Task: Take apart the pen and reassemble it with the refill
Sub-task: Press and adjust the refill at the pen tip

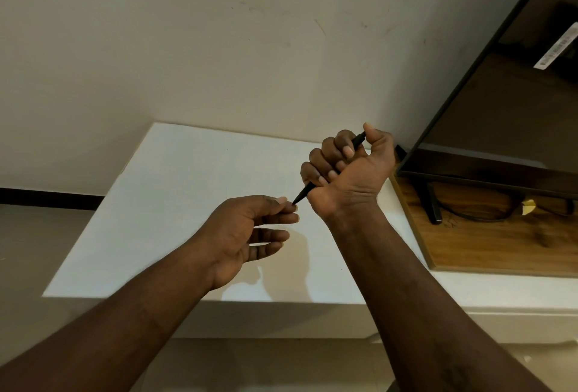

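A slim black pen [302,194] is held above the white tabletop [175,204]. My right hand [347,169] grips its barrel in a fist, thumb near the upper end, and the tapered tip sticks out below the fist toward the left. My left hand [250,232] is just left of it, thumb and forefinger pinching the pen's tip; its other fingers are loosely extended. Most of the barrel is hidden inside my right fist. No separate refill is visible.
A dark flat screen [500,94] on a stand sits on a wooden board [488,244] at the right, with a cable behind it. A pale wall rises behind the table. The table's front edge runs below my forearms.
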### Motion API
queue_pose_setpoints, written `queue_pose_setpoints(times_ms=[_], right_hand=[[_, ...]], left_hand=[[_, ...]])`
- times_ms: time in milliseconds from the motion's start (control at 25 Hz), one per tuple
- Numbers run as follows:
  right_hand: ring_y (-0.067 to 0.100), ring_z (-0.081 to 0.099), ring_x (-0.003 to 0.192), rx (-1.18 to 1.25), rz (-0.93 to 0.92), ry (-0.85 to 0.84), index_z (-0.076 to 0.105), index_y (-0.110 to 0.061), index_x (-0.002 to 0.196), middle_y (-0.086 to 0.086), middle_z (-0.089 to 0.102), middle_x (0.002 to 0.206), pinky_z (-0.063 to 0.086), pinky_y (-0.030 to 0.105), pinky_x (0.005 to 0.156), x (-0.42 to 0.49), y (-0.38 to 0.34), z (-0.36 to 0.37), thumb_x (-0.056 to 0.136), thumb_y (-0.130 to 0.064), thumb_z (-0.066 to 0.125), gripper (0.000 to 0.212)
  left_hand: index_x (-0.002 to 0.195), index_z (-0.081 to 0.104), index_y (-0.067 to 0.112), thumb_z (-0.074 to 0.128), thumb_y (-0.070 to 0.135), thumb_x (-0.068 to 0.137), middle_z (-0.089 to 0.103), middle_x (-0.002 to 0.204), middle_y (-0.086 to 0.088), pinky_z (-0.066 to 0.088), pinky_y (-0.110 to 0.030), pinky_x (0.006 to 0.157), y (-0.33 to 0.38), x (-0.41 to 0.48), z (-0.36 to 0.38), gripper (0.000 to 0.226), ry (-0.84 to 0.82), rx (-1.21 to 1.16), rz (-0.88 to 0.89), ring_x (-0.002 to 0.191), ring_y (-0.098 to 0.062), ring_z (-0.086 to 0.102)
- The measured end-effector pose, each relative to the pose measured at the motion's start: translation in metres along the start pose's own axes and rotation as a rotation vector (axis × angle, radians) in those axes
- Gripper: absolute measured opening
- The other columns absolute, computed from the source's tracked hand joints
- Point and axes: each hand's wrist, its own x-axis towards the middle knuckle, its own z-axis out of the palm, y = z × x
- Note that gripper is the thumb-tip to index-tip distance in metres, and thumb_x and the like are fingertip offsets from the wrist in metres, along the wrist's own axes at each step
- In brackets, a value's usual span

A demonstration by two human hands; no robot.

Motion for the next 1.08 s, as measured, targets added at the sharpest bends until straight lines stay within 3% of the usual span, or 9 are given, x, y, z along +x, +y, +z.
queue_pose_setpoints(times_ms=[440, 720, 840, 1080], right_hand=[[0.012, 0.014, 0.043, -0.032, -0.004, -0.008, 0.031, -0.019, 0.061, -0.004, 0.019, 0.052, 0.013, 0.023, 0.044, -0.0023, -0.0011, 0.0033, 0.094, -0.048, 0.045, 0.047], [0.012, 0.014, 0.042, -0.076, -0.027, -0.001, 0.031, -0.018, 0.059, -0.004, 0.020, 0.051, 0.014, 0.023, 0.044, -0.0028, 0.0005, 0.0049, 0.096, -0.046, 0.043, 0.048], [0.012, 0.012, 0.044, -0.096, -0.026, 0.008, 0.032, -0.018, 0.060, -0.003, 0.020, 0.051, 0.013, 0.024, 0.044, -0.0034, 0.0024, 0.0051, 0.099, -0.052, 0.045, 0.053], [0.012, 0.014, 0.042, -0.087, -0.031, 0.025, 0.032, -0.017, 0.059, -0.003, 0.021, 0.050, 0.015, 0.023, 0.043, -0.0030, 0.0022, 0.0049, 0.098, -0.046, 0.045, 0.050]], left_hand=[[0.096, 0.085, 0.023, 0.068, 0.036, 0.098, 0.083, 0.107, -0.002, 0.060, -0.030, 0.066, -0.0007, 0.0014, 0.0000, 0.022, 0.041, -0.008, 0.001, 0.075, -0.017, 0.077], [0.112, 0.079, 0.016, 0.061, 0.057, 0.098, 0.083, 0.109, -0.003, 0.062, -0.032, 0.067, 0.0018, 0.0008, 0.0002, 0.047, 0.017, -0.007, -0.034, 0.081, -0.021, 0.080], [0.116, 0.076, 0.015, 0.054, 0.059, 0.101, 0.083, 0.110, -0.003, 0.062, -0.031, 0.065, 0.0030, -0.0002, 0.0010, 0.051, 0.027, -0.016, -0.032, 0.081, -0.022, 0.080], [0.120, 0.074, 0.015, 0.050, 0.060, 0.102, 0.082, 0.111, -0.004, 0.063, -0.033, 0.066, 0.0043, -0.0017, 0.0016, 0.053, 0.024, -0.025, -0.027, 0.083, -0.024, 0.081]])
